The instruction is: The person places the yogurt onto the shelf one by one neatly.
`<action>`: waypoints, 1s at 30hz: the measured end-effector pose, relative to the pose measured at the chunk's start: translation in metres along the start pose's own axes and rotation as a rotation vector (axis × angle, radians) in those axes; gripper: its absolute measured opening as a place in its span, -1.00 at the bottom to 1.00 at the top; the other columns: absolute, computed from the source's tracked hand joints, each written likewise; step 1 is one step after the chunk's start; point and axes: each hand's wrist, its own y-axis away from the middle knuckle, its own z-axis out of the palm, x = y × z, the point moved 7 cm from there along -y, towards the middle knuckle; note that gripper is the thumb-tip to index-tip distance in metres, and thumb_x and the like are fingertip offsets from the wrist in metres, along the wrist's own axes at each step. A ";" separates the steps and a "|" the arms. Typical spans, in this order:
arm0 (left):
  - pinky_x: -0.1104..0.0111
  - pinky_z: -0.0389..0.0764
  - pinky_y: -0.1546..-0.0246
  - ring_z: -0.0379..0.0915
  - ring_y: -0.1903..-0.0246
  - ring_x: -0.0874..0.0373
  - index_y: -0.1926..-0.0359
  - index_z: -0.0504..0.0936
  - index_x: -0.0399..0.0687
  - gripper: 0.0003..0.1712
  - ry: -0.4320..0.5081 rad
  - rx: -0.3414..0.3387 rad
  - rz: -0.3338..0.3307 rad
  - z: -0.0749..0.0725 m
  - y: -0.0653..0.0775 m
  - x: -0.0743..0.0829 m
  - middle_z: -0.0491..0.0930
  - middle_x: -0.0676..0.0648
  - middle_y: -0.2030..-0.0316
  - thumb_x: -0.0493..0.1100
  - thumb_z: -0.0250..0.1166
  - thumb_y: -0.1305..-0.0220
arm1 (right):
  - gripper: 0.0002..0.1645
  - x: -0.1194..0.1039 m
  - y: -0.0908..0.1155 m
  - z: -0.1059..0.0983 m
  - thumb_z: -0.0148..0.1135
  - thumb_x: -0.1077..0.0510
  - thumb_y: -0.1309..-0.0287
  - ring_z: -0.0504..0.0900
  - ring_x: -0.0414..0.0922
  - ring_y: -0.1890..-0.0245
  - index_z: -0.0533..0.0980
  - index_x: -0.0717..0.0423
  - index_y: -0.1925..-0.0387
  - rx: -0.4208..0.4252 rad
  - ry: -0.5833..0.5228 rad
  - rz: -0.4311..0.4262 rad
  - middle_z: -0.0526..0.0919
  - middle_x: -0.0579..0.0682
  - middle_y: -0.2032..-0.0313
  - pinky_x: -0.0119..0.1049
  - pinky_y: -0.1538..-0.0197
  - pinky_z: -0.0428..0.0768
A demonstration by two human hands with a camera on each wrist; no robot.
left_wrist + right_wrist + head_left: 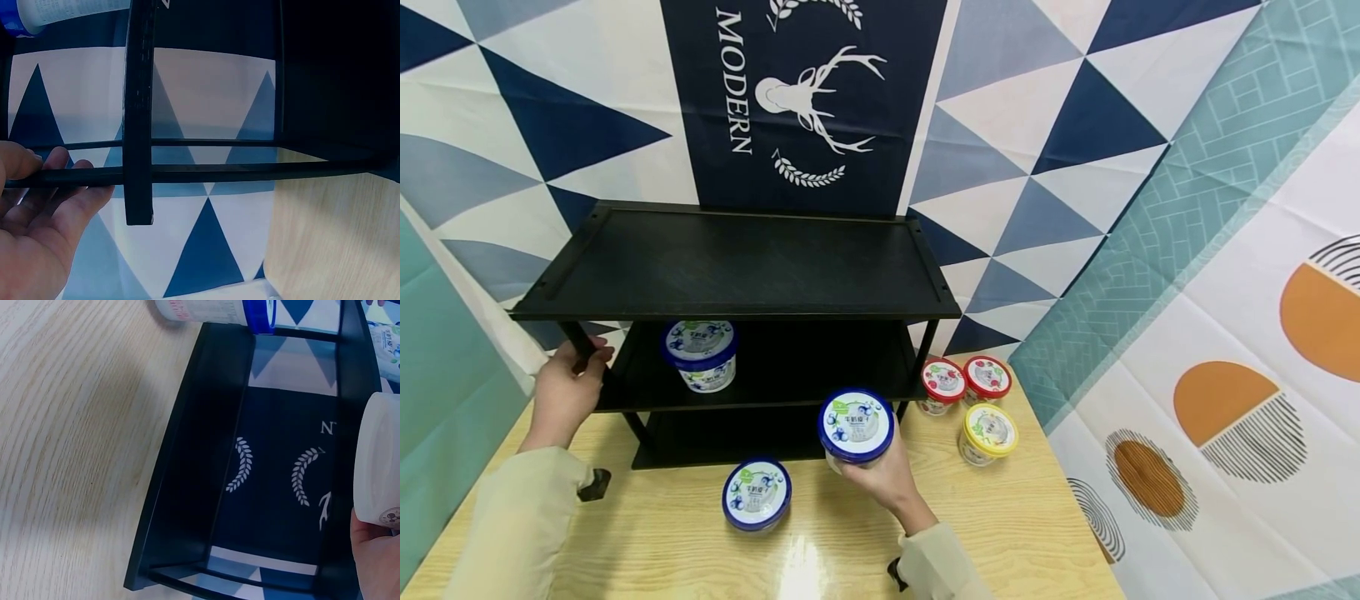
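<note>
My right hand holds a blue-lidded tub with a blueberry pattern, raised in front of the black shelf rack. In the right wrist view the tub's white side and base show at the right edge. My left hand grips the rack's left front post, the thumb and fingers on either side of it. A second blue-lidded tub stands upright on the middle shelf, toward its left end. Another blue-lidded tub stands on the table before the rack.
Right of the rack, two red-lidded tubs and a yellow-lidded tub stand on the wooden table. A patterned cloth hangs behind the rack. The rack's top board overhangs the lower shelves.
</note>
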 end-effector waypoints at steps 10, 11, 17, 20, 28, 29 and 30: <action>0.72 0.29 0.40 0.15 0.37 0.78 -0.03 0.41 -0.28 -0.66 0.006 0.006 0.002 0.000 0.001 0.000 0.24 0.64 0.40 -0.14 -0.09 -0.40 | 0.08 -0.031 -0.003 0.002 0.47 0.38 0.40 0.44 -0.21 -0.07 0.15 0.32 -0.26 -0.018 0.014 0.023 0.44 0.23 -0.11 -0.24 -0.23 0.36; 0.72 0.29 0.40 0.15 0.37 0.78 -0.03 0.42 -0.28 -0.66 0.009 0.007 0.003 0.000 0.001 0.000 0.23 0.64 0.40 -0.14 -0.08 -0.40 | 0.07 -0.035 -0.003 0.002 0.47 0.37 0.40 0.44 -0.21 -0.07 0.16 0.33 -0.25 -0.017 0.021 0.019 0.45 0.24 -0.10 -0.24 -0.22 0.37; 0.73 0.30 0.41 0.15 0.37 0.78 -0.03 0.43 -0.29 -0.66 0.012 0.003 0.006 0.000 0.000 0.000 0.22 0.65 0.41 -0.15 -0.07 -0.40 | 0.05 -0.041 -0.005 0.004 0.47 0.36 0.38 0.44 -0.15 -0.07 0.18 0.32 -0.24 -0.011 0.042 0.034 0.46 0.23 -0.09 -0.18 -0.23 0.36; 0.73 0.30 0.41 0.16 0.37 0.78 -0.03 0.43 -0.28 -0.67 0.012 0.003 0.008 0.000 0.000 0.000 0.22 0.65 0.41 -0.15 -0.06 -0.40 | 0.05 -0.041 -0.006 0.004 0.47 0.36 0.39 0.44 -0.15 -0.08 0.18 0.30 -0.25 -0.012 0.036 0.041 0.45 0.22 -0.10 -0.19 -0.24 0.35; 0.72 0.30 0.41 0.15 0.37 0.77 -0.04 0.42 -0.28 -0.66 0.010 -0.004 0.002 0.001 0.000 -0.001 0.23 0.63 0.39 -0.14 -0.07 -0.41 | 0.05 -0.046 -0.010 0.008 0.46 0.34 0.34 0.43 -0.08 -0.10 0.15 0.30 -0.26 -0.034 0.023 0.042 0.44 0.23 -0.11 -0.11 -0.26 0.33; 0.72 0.30 0.41 0.15 0.37 0.77 -0.04 0.42 -0.28 -0.66 0.010 -0.002 0.002 0.001 0.000 -0.001 0.23 0.63 0.39 -0.15 -0.07 -0.41 | 0.05 -0.046 -0.011 0.009 0.46 0.34 0.34 0.43 -0.06 -0.11 0.14 0.30 -0.26 -0.038 0.025 0.040 0.44 0.24 -0.11 -0.10 -0.26 0.33; 0.72 0.30 0.42 0.15 0.37 0.77 -0.04 0.42 -0.28 -0.66 0.009 -0.001 0.002 0.001 0.000 -0.001 0.23 0.63 0.39 -0.15 -0.07 -0.41 | 0.05 -0.047 -0.011 0.010 0.46 0.34 0.33 0.43 -0.05 -0.11 0.14 0.31 -0.27 -0.041 0.029 0.038 0.43 0.24 -0.11 -0.09 -0.26 0.33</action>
